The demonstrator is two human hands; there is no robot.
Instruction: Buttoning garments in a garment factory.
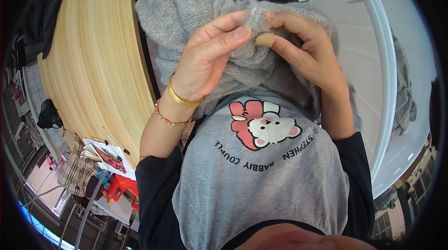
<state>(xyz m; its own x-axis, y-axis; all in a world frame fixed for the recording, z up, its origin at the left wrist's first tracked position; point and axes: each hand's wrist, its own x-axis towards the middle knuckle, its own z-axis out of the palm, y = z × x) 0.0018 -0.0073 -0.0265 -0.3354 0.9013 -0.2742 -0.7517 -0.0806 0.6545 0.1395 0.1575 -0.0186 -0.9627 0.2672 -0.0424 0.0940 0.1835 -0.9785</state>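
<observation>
A fuzzy grey knitted garment [175, 14] lies bunched over my lap, its folds spreading up and to the left. My left hand [210, 49] pinches a small raised bit of the knit between thumb and fingers; gold bangles and a beaded bracelet circle that wrist. Close by on the right, my right hand [305, 49] grips the same bit of knit with its fingertips curled in. A tan cover [265, 40] sits over the right thumb's tip. Whether anything small is between the right fingertips is too fine to tell.
To the left runs a light wood-grain tabletop [100, 54] with a dark edge. On the right stands a large white tub [379, 110] with a curved rim, more grey knit [405, 86] beyond its rim. Papers [112, 156] and a red stool [119, 189] are at lower left.
</observation>
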